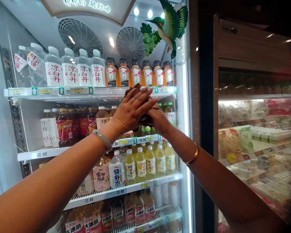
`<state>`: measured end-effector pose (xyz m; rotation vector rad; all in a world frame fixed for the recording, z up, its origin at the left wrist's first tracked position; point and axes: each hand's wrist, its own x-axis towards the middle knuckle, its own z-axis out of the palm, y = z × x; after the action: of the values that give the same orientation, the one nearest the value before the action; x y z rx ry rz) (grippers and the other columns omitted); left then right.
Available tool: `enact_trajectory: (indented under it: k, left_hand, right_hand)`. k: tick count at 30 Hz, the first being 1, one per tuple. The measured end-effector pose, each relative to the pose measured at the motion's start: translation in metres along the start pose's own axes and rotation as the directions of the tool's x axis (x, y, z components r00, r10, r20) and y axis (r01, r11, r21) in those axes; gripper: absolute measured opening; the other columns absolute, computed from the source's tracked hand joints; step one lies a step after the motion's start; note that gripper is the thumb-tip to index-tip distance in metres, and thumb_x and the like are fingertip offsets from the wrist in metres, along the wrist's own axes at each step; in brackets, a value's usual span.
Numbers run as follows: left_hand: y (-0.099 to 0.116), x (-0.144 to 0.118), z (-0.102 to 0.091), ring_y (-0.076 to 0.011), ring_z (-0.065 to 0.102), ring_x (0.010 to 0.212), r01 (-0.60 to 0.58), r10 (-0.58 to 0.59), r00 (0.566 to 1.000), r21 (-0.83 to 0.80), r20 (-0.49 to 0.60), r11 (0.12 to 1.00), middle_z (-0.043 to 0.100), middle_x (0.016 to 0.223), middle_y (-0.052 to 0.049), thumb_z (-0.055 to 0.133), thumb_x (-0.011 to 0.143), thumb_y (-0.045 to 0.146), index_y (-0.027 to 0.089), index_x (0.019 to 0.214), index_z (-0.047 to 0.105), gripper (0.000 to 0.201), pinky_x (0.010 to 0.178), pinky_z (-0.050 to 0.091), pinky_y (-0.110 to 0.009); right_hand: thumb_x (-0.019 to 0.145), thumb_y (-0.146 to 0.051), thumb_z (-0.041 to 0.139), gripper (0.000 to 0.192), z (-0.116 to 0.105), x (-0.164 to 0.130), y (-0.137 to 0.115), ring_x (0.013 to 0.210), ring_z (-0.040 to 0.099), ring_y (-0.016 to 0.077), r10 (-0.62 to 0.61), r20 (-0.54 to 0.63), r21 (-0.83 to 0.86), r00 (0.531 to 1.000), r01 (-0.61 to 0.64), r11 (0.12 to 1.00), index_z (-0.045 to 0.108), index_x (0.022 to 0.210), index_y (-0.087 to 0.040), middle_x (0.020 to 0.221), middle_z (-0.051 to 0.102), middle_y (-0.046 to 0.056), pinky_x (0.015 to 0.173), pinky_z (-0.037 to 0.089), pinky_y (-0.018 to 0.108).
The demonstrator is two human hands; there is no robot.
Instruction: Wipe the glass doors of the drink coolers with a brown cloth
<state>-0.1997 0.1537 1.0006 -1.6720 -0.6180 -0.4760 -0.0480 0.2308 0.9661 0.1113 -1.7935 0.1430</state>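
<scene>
Both my arms reach up into an open drinks fridge. My left hand [131,111], with a pale green bangle on the wrist, lies with its fingers stretched over a dark reddish-brown bottle [136,88]. My right hand [160,122], with a gold bangle on the wrist, holds the same bottle from below and from the right. The bottle is in front of the second shelf [50,152], just under the top shelf's edge [87,91]. My hands cover most of it.
The top shelf carries clear water bottles [69,69] and orange tea bottles [135,74]. Red and dark drinks [64,127] stand on the second shelf, yellow bottles [150,160] on the third. A closed glass-door fridge [254,136] with packaged food stands to the right.
</scene>
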Motion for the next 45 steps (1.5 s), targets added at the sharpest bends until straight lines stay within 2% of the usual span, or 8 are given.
enact_trajectory:
  k: [4,15,21,27,33,38,41,45]
  left_hand:
    - [-0.004,-0.027,-0.007,-0.0324,0.031,0.159,-0.014,0.014,1.0,0.041,0.016,0.999,0.039,0.168,-0.011,0.065,0.097,0.029,0.036,0.155,0.046,0.062,0.128,0.031,-0.06]
    - [-0.039,-0.063,-0.047,-0.0413,0.053,0.137,0.263,-0.254,0.965,0.233,-0.068,0.936,0.059,0.144,-0.014,0.066,0.091,0.049,0.022,0.116,0.071,0.037,0.114,0.042,-0.066]
    - [-0.007,-0.073,-0.033,-0.0386,0.053,0.133,0.269,-0.251,0.962,0.236,-0.104,0.934,0.061,0.139,-0.013,0.068,0.085,0.067,0.025,0.105,0.07,0.047,0.114,0.038,-0.066]
    - [-0.034,-0.091,-0.059,-0.0279,0.061,0.121,-0.145,0.136,0.989,0.227,0.055,0.963,0.07,0.126,-0.005,0.072,0.088,0.037,0.028,0.103,0.069,0.018,0.115,0.041,-0.057]
    - [-0.061,-0.058,-0.05,-0.0303,0.056,0.124,0.369,-0.33,0.924,0.221,-0.194,0.903,0.065,0.13,-0.012,0.066,0.091,0.04,0.02,0.124,0.066,0.038,0.111,0.043,-0.053]
    - [-0.013,-0.076,-0.036,-0.032,0.055,0.126,0.124,-0.117,0.992,0.184,-0.046,0.975,0.067,0.131,-0.013,0.056,0.096,0.034,0.021,0.14,0.056,0.046,0.107,0.04,-0.055]
    - [-0.024,-0.088,-0.048,-0.0286,0.058,0.124,-0.068,0.06,0.997,0.171,0.046,0.983,0.069,0.13,-0.01,0.054,0.098,0.031,0.024,0.141,0.055,0.044,0.107,0.041,-0.051]
    - [-0.056,-0.076,-0.061,-0.0282,0.049,0.139,0.263,-0.25,0.964,0.185,-0.091,0.947,0.06,0.145,-0.01,0.057,0.098,0.04,0.024,0.141,0.056,0.046,0.115,0.039,-0.051]
  right_hand:
    - [0.097,-0.032,0.046,0.038,-0.019,-0.006,-0.01,0.139,0.059,0.0223,0.138,-0.053,0.277,0.989,-0.118,0.954,0.071,0.124,-0.026,0.142,0.068,0.002,0.123,0.047,0.046]
    - [0.105,-0.024,0.036,0.049,0.065,0.025,-0.005,0.162,0.025,0.0214,-0.052,-0.091,-0.61,0.995,-0.015,0.792,0.05,0.152,-0.029,0.169,0.039,-0.001,0.137,0.005,0.056]
    - [0.108,-0.027,0.032,0.053,0.071,0.014,0.0,0.164,0.021,0.021,-0.078,-0.041,-0.697,0.996,0.028,0.717,0.038,0.16,-0.026,0.173,0.03,0.001,0.138,0.009,0.052]
    - [0.106,-0.026,0.035,0.052,0.073,0.009,0.0,0.162,0.027,0.0213,-0.116,-0.086,-0.702,0.99,0.023,0.711,0.042,0.158,-0.029,0.171,0.035,0.001,0.137,0.013,0.054]
    - [0.104,-0.024,0.039,0.055,0.074,0.008,0.0,0.162,0.026,0.021,-0.108,-0.092,-0.714,0.99,0.01,0.7,0.041,0.158,-0.03,0.171,0.035,0.0,0.137,0.014,0.053]
    - [0.106,-0.027,0.038,0.052,0.073,0.005,0.0,0.161,0.029,0.0209,-0.123,-0.093,-0.697,0.988,0.023,0.717,0.042,0.158,-0.03,0.17,0.037,0.0,0.137,0.017,0.052]
    - [0.105,-0.026,0.04,0.051,0.074,0.004,0.0,0.161,0.029,0.0211,-0.128,-0.098,-0.694,0.987,0.024,0.719,0.045,0.156,-0.029,0.17,0.038,0.0,0.137,0.017,0.052]
    - [0.101,-0.019,0.042,0.059,0.075,0.003,0.001,0.162,0.027,0.022,-0.107,-0.106,-0.653,0.989,0.012,0.757,0.041,0.158,-0.033,0.17,0.036,-0.002,0.137,0.014,0.055]
